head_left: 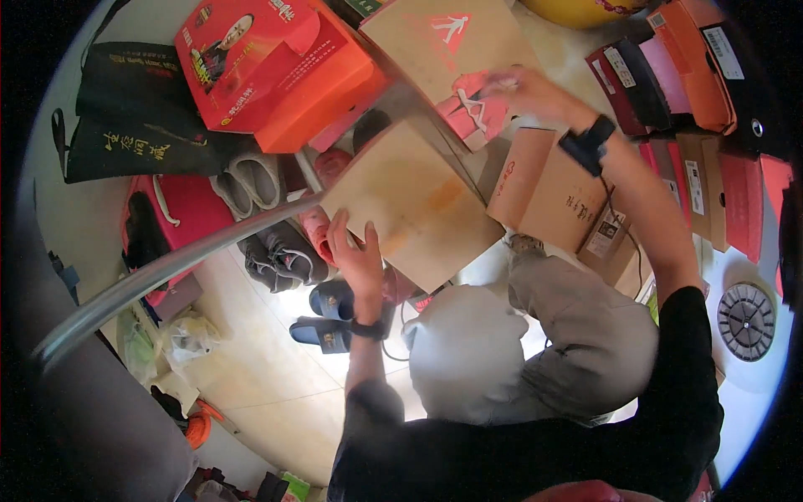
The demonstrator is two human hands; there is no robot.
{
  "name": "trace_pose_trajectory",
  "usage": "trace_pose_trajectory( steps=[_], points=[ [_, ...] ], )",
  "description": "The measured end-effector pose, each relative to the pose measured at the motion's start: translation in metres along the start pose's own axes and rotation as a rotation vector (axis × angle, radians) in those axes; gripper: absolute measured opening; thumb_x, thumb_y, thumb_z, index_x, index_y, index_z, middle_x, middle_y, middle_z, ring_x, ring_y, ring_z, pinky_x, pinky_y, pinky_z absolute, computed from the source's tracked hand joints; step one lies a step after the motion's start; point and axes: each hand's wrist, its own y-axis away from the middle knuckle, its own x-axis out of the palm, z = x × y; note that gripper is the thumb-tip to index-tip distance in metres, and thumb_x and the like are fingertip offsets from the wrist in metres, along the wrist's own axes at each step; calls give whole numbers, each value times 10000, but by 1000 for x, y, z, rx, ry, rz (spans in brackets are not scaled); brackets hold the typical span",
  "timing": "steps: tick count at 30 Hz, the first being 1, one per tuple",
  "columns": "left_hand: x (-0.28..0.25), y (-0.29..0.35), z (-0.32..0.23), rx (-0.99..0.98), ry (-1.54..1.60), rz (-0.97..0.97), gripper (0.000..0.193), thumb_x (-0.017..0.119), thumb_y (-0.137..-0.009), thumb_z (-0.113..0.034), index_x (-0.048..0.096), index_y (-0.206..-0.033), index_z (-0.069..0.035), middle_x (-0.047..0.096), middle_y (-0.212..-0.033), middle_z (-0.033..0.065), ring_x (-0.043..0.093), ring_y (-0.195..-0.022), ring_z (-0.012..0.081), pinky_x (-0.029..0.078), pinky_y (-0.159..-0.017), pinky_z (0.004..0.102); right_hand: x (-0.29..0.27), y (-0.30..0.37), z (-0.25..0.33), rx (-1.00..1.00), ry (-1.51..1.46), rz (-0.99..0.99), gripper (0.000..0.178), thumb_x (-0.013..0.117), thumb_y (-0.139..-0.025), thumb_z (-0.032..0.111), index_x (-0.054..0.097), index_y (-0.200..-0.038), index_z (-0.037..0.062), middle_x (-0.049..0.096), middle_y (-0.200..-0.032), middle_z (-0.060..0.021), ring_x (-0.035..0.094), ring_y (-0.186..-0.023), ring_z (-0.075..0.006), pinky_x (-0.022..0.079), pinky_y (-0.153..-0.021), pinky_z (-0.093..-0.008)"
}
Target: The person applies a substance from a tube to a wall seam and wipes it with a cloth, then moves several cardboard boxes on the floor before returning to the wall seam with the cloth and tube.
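My left hand (pixel 358 259) rests with spread fingers on the near left edge of a plain brown cardboard box (pixel 410 197) in front of my knees. A pale orange stain marks its top. Farther off to the right, my right hand (pixel 529 90) is smeared by motion, its fingers closed at the upper end of a coral-pink item with white straps (pixel 473 110), which looks like footwear. That item lies over the near side of a larger brown carton (pixel 447 46) printed with a red triangle.
A red gift box (pixel 268 63) and black bag (pixel 134 109) stand at the far left. Grey shoes (pixel 284 255) and dark slippers (pixel 322 326) lie left. A metal rail (pixel 184 247) crosses there. An opened carton (pixel 556 188) and stacked shoeboxes (pixel 703 184) stand right.
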Motion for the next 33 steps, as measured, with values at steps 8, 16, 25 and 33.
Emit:
trace_pose_trajectory(
  steps=[8, 16, 25, 33],
  points=[
    [83, -127, -48, -417, 780, 454, 590, 657, -893, -318, 472, -1274, 93, 577, -1227, 160, 536, -1137, 202, 411, -976, 303, -65, -37, -69, 185, -180, -325, 592, 525, -923, 470, 515, -1298, 12, 570, -1251, -77, 470, -1196, -158, 308, -1023, -273],
    [176, -190, -65, -670, 1025, 649, 645, 678, -866, -390, 477, -1299, 44, 533, -1287, 118, 524, -1130, 212, 417, -968, 340, -63, -74, -118, 251, -480, -249, 760, 386, -921, 635, 399, -1412, 54, 443, -1408, -81, 429, -1268, -200, 269, -1080, -319],
    [208, -185, -58, -740, 1336, 461, 610, 664, -865, -350, 469, -1305, 26, 573, -1195, 94, 556, -1067, 184, 456, -903, 321, -50, -82, -118, 291, -650, -246, 793, 313, -930, 656, 290, -1469, 75, 351, -1480, -112, 353, -1344, -237, 255, -1113, -339],
    [166, -186, -106, -482, 1161, 262, 840, 738, -787, -183, 254, -1436, 40, 463, -1330, 156, 479, -1189, 235, 391, -1010, 345, -60, -46, -111, 69, -702, -143, 781, 198, -949, 656, 287, -1468, 80, 397, -1453, -59, 387, -1309, -184, 282, -1099, -361]
  ],
)
